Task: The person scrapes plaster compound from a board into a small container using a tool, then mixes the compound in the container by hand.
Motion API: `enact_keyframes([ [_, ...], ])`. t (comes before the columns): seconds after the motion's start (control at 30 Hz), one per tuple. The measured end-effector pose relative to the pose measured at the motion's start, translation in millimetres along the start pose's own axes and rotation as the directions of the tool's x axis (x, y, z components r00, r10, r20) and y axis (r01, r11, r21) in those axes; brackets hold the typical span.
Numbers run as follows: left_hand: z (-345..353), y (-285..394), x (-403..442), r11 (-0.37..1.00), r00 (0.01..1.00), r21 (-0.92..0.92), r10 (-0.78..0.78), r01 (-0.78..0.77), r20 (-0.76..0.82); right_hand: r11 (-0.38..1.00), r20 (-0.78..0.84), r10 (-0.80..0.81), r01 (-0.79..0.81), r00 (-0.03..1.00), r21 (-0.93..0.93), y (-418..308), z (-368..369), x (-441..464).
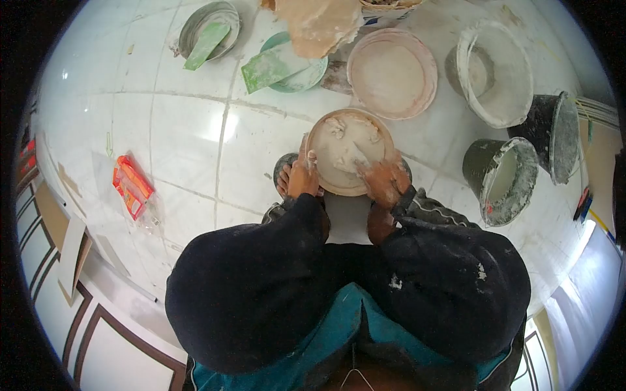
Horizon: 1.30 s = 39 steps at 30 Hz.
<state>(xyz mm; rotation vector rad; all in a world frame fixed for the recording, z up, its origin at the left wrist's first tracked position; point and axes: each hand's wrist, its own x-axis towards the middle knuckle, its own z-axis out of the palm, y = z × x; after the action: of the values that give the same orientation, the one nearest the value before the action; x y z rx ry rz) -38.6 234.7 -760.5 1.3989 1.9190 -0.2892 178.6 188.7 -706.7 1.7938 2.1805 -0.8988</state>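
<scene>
A round basin (389, 140) with a tan rim stands on the floor between my feet. Inside it lies a whitish, wet, plaster-like paste (339, 159), smooth in places and lumpy near the far side. My left hand (302, 176) grips the basin's left rim, with the thumb over the edge and paste on the fingers. At the right side, my right hand (386, 177) is closed and reaches over the rim into the paste, smeared with white. A pale wedge shape shows at its fingertips, but I cannot make out what it holds.
Beyond the basin stand a pink tub (391, 73), a green bowl (301, 81) and a grey bowl (189, 36), with green scrapers (207, 44) there. Paste-crusted buckets (475, 171) stand at right. An orange packet (133, 186) lies at left on the tiled floor (189, 130).
</scene>
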Motion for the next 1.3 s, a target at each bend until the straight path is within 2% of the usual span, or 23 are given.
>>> enact_keyframes([
  [0.1,9,-6,5,0.992,0.999,0.12,-0.04,0.043,-0.029,0.993,-0.114,-0.027,0.013,0.993,-0.121,-3,5,-3],
  [0.17,12,-10,9,0.98,1.0,0.199,0.027,-0.029,0.014,0.996,0.09,0.05,-0.056,0.995,0.07,-4,-5,7],
  [0.2,12,-12,11,0.979,0.999,0.198,0.034,-0.037,0.02,0.996,0.091,0.059,-0.066,0.994,0.067,1,2,6],
  [0.27,17,-12,14,0.993,0.995,0.084,0.091,-0.087,-0.047,0.997,-0.05,-0.017,0.021,0.999,0.078,10,15,-3],
  [0.3,20,-11,14,0.993,0.991,0.043,0.112,-0.109,-0.069,0.998,-0.049,-0.007,0.01,0.999,0.069,14,17,-6],
  [0.37,-17,20,-7,0.994,0.999,-0.105,0.037,-0.036,0.01,1.0,-0.014,0.003,-0.003,1.0,0.013,9,14,-7],
  [0.4,-17,25,-12,0.998,0.996,0.062,0.013,-0.008,-0.085,1.0,-0.015,0.002,-0.002,1.0,0.015,9,19,-6],
  [0.5,4,4,0,0.996,0.992,0.051,0.078,-0.074,-0.094,0.987,-0.128,-0.015,-0.005,0.992,-0.158,2,31,-3],
  [0.57,35,-24,24,0.995,0.991,0.031,0.1,-0.097,-0.091,0.991,0.03,0.036,-0.039,0.999,0.129,-13,-7,27],
  [0.63,38,-33,31,0.992,0.987,0.016,0.125,-0.124,-0.099,0.985,0.041,0.05,-0.056,0.998,0.162,-16,-12,36],
  [0.7,33,-24,22,0.996,0.99,0.037,0.084,-0.08,-0.114,0.98,0.054,0.063,-0.072,0.997,0.184,-14,-17,37],
  [0.73,32,-18,19,0.997,0.99,0.044,0.072,-0.067,-0.118,0.981,0.122,0.033,-0.056,0.992,0.186,-8,-18,32],
  [0.77,28,-9,11,0.99,0.989,0.14,0.0,0.021,-0.145,0.981,0.191,0.003,-0.04,0.982,0.192,-2,-18,26],
  [0.8,17,0,5,0.981,0.986,0.184,-0.039,0.069,-0.165,0.981,0.191,0.002,-0.039,0.982,0.192,5,-9,14],
  [0.83,5,10,-1,0.967,0.98,0.225,-0.077,0.118,-0.185,1.0,-0.015,-0.021,0.021,1.0,0.018,12,8,-1],
  [0.9,-23,26,-14,0.998,0.998,-0.033,0.056,-0.055,0.022,0.986,-0.21,-0.08,0.046,0.974,-0.161,6,3,-3],
  [0.93,-10,13,-6,0.998,0.998,-0.031,0.057,-0.056,0.029,0.998,-0.107,-0.006,0.0,0.994,-0.06,2,3,4],
  [0.97,4,3,5,0.997,0.999,0.053,0.049,-0.048,-0.005,0.998,0.0,0.061,-0.061,0.998,0.032,-3,-2,11],
  [1.03,14,-1,13,0.99,0.998,0.134,0.056,-0.05,-0.042,0.992,-0.002,0.104,-0.104,0.995,0.069,-4,3,29],
  [1.1,6,2,7,0.999,0.999,0.031,0.04,-0.041,0.005,0.984,0.001,0.14,-0.14,0.99,0.111,-4,-1,26],
  [1.2,18,-14,16,0.989,0.997,-0.135,0.067,-0.061,0.039,0.991,0.059,0.134,-0.135,0.989,0.004,6,-6,-4],
  [1.23,26,-20,21,0.981,0.996,-0.181,0.077,-0.068,0.042,0.996,-0.078,0.088,-0.087,0.993,0.017,10,11,-4],
  [1.3,35,-26,23,0.994,0.998,-0.091,0.061,-0.064,-0.034,0.999,-0.215,0.038,-0.034,0.976,0.025,3,1,10],
])
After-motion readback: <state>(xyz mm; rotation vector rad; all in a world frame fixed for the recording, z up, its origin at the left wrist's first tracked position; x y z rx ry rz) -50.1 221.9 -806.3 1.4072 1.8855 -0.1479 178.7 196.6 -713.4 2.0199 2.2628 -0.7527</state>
